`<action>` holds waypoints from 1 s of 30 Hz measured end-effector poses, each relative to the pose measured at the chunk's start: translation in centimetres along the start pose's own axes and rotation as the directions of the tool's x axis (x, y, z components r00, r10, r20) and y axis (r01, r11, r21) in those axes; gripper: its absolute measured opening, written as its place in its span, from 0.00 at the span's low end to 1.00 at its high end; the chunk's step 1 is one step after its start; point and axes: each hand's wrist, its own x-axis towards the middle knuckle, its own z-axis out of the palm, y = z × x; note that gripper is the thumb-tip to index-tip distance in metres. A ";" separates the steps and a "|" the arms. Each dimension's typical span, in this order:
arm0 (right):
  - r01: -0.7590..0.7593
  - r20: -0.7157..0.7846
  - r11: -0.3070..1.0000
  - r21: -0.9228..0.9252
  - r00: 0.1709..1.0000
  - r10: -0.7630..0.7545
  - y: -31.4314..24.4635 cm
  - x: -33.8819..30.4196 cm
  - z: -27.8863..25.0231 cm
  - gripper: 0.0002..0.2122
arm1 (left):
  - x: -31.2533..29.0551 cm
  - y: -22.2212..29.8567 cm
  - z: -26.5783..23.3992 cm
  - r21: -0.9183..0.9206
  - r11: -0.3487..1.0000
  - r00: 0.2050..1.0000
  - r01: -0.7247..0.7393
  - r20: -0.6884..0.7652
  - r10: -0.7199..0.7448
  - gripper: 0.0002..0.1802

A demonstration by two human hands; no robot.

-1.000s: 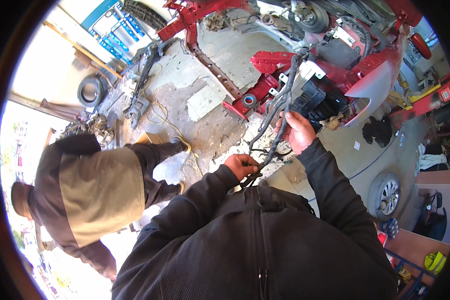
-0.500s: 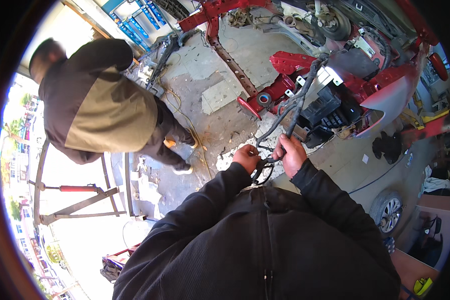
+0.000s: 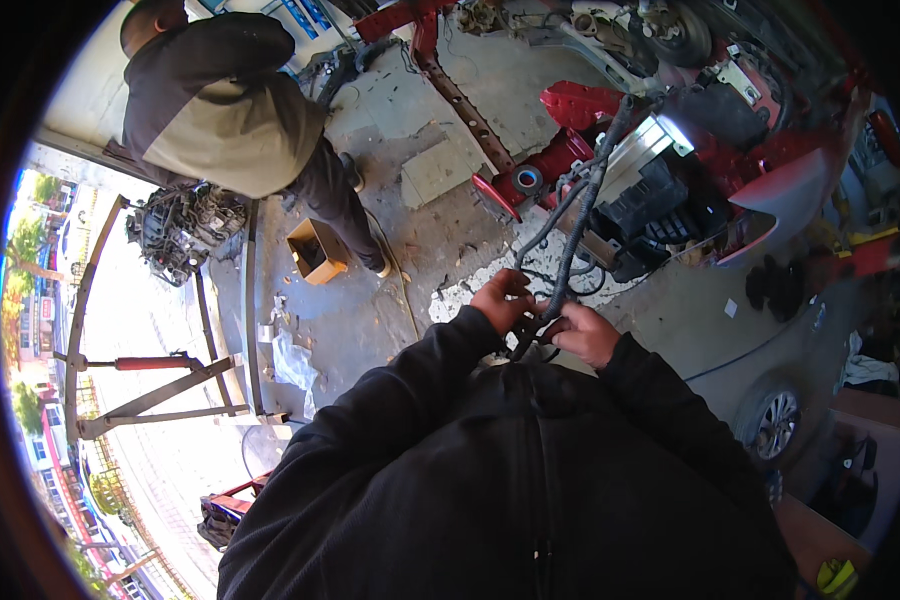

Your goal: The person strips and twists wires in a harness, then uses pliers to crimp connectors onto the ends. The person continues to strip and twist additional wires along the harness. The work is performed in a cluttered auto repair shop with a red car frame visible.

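Note:
A thick black wiring harness [image 3: 587, 205] runs from the stripped front of a red car down to my body, with thinner branches looping beside it. Its near end is between my two hands, close to my chest. My left hand [image 3: 500, 300] is closed on the harness from the left, fingers curled at a branch. From the right, my right hand [image 3: 585, 336] pinches the same bundle, thumb and fingers partly behind it. Exactly what my fingertips grip is dark and hard to make out. Beyond the hands, a black box-shaped housing [image 3: 642, 205] sits in the car front.
Red car frame parts [image 3: 555, 165] lie ahead. A co-worker [image 3: 225, 120] stands at the far left, near an open cardboard box [image 3: 317, 252] and an engine [image 3: 185, 232]. A metal stand [image 3: 160, 395] is at left; a wheel [image 3: 773, 422] lies at right.
My right hand has slid lower along the harness and turned. My left hand has shifted slightly up. The co-worker has moved farther away, uncovering the cardboard box and engine.

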 end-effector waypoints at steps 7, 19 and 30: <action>-0.256 -0.065 0.917 -0.307 0.967 0.248 -1.5 0.1 0.1 0.08 | -2.0 -1.1 -0.7 0.173 0.963 0.973 -0.205 0.139 0.182 0.29; -0.081 -0.198 0.997 0.013 0.977 0.082 3.0 0.9 1.8 0.10 | -3.9 -1.2 -0.9 0.206 0.979 0.981 -0.007 0.193 -0.034 0.20; -0.039 -0.200 0.944 -0.328 0.979 -0.028 2.6 1.5 3.1 0.07 | -4.3 -1.2 -1.3 0.515 0.810 0.949 -0.280 0.276 0.152 0.18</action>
